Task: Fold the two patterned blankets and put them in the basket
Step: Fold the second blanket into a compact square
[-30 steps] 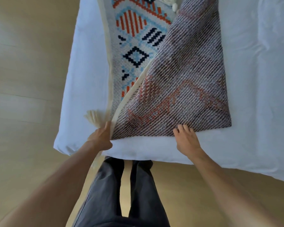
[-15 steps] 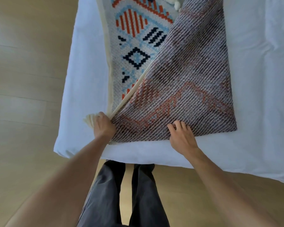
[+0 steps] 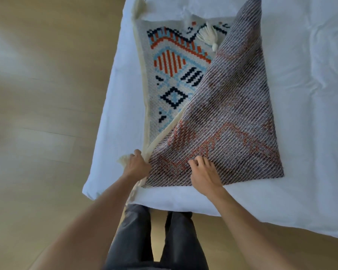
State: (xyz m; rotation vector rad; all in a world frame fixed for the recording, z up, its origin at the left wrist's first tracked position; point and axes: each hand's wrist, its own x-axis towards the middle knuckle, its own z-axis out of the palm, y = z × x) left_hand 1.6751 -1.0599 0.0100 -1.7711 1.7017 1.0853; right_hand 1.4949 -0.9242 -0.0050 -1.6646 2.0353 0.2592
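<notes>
A patterned blanket (image 3: pixel 170 80) lies on the white bed (image 3: pixel 310 106), cream with orange, light blue and navy shapes. Its right part is folded over diagonally, so the greyish woven underside (image 3: pixel 230 121) faces up. A cream tassel (image 3: pixel 208 37) rests on the far part. My left hand (image 3: pixel 138 165) grips the near left corner where the cream edges meet, beside another tassel (image 3: pixel 123 159). My right hand (image 3: pixel 204 175) presses on the folded flap near its front edge, fingers curled into the weave. No second blanket and no basket are in view.
The bed's near left corner (image 3: pixel 90 190) sits just left of my left hand. Light wooden floor (image 3: pixel 37 114) runs along the left and in front. My legs in dark trousers (image 3: pixel 154 240) stand against the bed's front edge.
Both hands have slid forward onto the blanket. The left hand closed on the corner by the tassel. The view tilted up, showing the blanket's far end.
</notes>
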